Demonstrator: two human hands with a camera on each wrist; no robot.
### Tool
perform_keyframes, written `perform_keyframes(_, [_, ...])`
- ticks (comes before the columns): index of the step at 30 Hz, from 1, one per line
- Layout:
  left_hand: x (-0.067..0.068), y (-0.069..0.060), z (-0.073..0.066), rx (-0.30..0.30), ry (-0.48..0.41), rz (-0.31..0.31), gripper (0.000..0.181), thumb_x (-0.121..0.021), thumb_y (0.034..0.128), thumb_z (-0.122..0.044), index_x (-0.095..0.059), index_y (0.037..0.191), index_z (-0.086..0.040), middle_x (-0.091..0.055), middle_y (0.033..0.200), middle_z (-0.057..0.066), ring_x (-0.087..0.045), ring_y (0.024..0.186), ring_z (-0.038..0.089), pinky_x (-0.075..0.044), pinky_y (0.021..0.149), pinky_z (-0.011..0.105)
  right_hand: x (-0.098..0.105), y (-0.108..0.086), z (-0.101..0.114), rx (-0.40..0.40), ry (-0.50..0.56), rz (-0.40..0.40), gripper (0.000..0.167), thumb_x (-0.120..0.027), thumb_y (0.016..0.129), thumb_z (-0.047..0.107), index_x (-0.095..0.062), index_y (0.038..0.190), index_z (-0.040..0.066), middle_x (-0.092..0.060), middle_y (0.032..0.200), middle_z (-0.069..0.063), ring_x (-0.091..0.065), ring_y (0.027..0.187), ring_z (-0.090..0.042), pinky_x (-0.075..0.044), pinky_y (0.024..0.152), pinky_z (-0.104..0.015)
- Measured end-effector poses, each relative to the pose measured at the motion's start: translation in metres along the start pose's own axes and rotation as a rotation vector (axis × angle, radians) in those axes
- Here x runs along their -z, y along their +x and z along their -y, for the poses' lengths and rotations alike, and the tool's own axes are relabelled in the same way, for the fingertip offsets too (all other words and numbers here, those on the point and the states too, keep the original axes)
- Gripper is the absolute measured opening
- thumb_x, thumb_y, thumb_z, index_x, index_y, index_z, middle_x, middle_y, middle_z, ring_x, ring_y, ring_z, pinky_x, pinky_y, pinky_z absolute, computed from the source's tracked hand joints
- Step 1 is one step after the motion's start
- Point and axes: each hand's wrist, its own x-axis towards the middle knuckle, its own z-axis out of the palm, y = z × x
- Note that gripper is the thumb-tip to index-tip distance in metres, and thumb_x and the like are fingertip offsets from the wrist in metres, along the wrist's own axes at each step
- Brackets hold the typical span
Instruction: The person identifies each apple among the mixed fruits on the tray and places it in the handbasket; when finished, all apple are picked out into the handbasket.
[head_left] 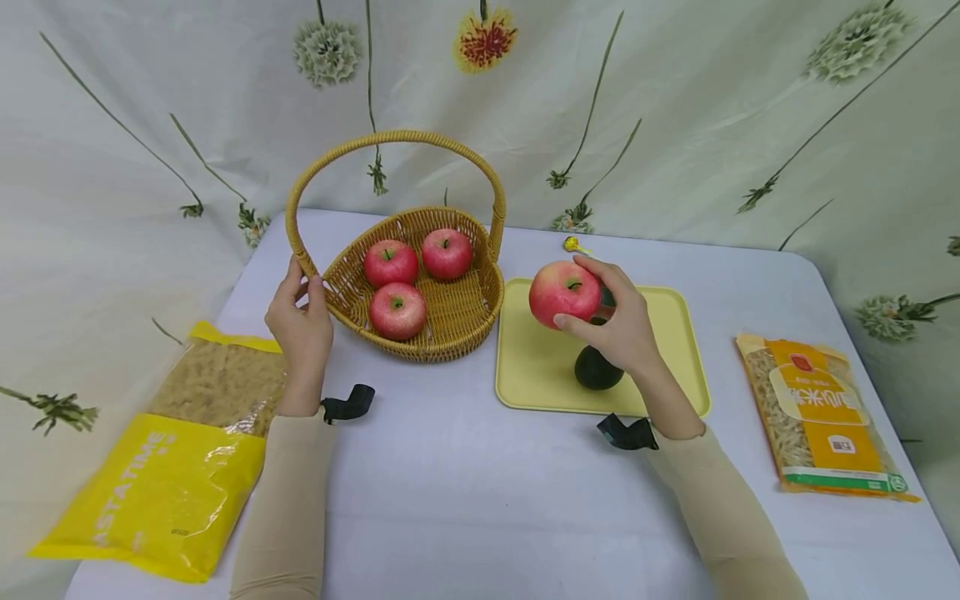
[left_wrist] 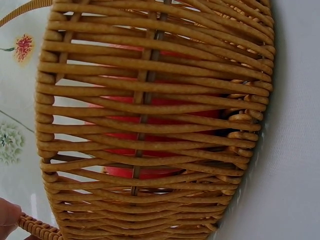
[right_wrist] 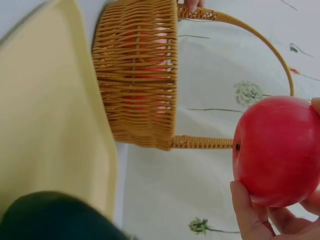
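Note:
A wicker basket (head_left: 457, 308) with a tall arched handle stands at the back left of the table, and three red apples (head_left: 397, 311) lie in it. My left hand (head_left: 302, 333) pinches the lower left end of its handle; in the left wrist view the basket's woven side (left_wrist: 150, 120) fills most of the picture. My right hand (head_left: 618, 325) grips another red apple (head_left: 561, 294) above a yellow tray (head_left: 525, 367). The right wrist view shows that apple (right_wrist: 277, 150) between thumb and fingers. Dark green avocados (head_left: 597, 368) lie on the tray, one partly hidden behind my right hand.
A yellow bag of pasta (head_left: 172, 467) lies at the table's left edge. On the right is an orange and clear food packet (head_left: 821, 417). A small yellow-wrapped lollipop (head_left: 573, 244) lies behind the tray. Floral cloth (head_left: 675, 125) hangs at the back.

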Motion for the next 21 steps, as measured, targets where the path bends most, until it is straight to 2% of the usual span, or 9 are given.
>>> perform_keyframes(5, [0.000, 0.000, 0.000, 0.010, 0.007, 0.005, 0.041, -0.055, 0.0995, -0.013, -0.052, 0.141, -0.014, -0.060, 0.137, 0.005, -0.065, 0.109, 0.020, -0.052, 0.077, 0.011, -0.006, 0.010, 0.011, 0.018, 0.025, -0.001, 0.070, -0.080, 0.075, 0.009, -0.052, 0.140, 0.008, -0.054, 0.132, -0.012, -0.052, 0.117, -0.018, -0.053, 0.080, -0.014])
perform_keyframes(8, [0.000, 0.000, 0.001, 0.018, 0.013, 0.009, 0.042, -0.055, 0.0996, -0.013, -0.052, 0.141, -0.015, -0.060, 0.136, 0.005, -0.065, 0.110, 0.019, -0.054, 0.079, 0.015, -0.011, 0.016, 0.017, 0.015, 0.032, 0.008, 0.070, -0.080, 0.076, 0.009, -0.052, 0.140, 0.007, -0.053, 0.132, -0.011, -0.051, 0.116, -0.018, -0.054, 0.079, -0.018])
perform_keyframes(17, [0.000, 0.000, 0.002, 0.022, 0.005, 0.008, 0.042, -0.054, 0.0999, -0.014, -0.051, 0.141, -0.016, -0.060, 0.137, 0.004, -0.065, 0.110, 0.019, -0.052, 0.078, 0.012, -0.033, 0.033, 0.032, -0.016, 0.091, 0.056, 0.069, -0.080, 0.078, 0.013, -0.051, 0.140, 0.008, -0.052, 0.137, -0.008, -0.050, 0.118, -0.019, -0.059, 0.082, -0.038])
perform_keyframes(21, [-0.001, 0.001, 0.002, 0.023, 0.001, 0.007, 0.041, -0.054, 0.0998, -0.014, -0.052, 0.141, -0.016, -0.060, 0.137, 0.004, -0.064, 0.110, 0.019, -0.052, 0.078, 0.013, -0.044, 0.039, 0.034, -0.027, 0.107, 0.080, 0.069, -0.080, 0.078, 0.015, -0.051, 0.140, 0.009, -0.052, 0.139, -0.008, -0.051, 0.118, -0.020, -0.059, 0.084, -0.041])
